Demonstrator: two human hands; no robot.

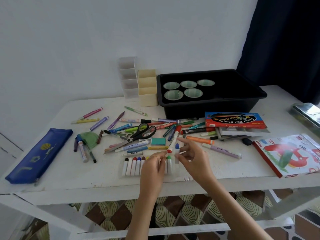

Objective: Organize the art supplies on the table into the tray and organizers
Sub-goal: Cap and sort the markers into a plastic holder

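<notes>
Art supplies (129, 126): markers, pens and crayons lie crossed over one another in the middle of the white table (69, 179), with black-handled scissors (140, 134) on top of the heap. At 1 o'clock stands the black tray (207, 110), holding five pale green cups (173, 95). The cream organizer (148, 89) stands just beside the tray at 12 o'clock, and the clear organizer (127, 78) stands just beside it toward 11 o'clock, against the wall. A blue pencil case (38, 155) lies at 9 o'clock, an oil-pastel box (290, 155) at 3 o'clock, and a paint box (233, 120) at 2 o'clock, in front of the tray. At 6 o'clock a row of white sticks (133, 166) with coloured tips lies side by side, partly hidden by the left hand (152, 168). Its fingertips meet the red lower end of a white marker (173, 141); whether they pinch it cannot be told. The right hand (192, 153) pinches a small blue-capped tube (177, 153), upright and blurred, beside that marker.
</notes>
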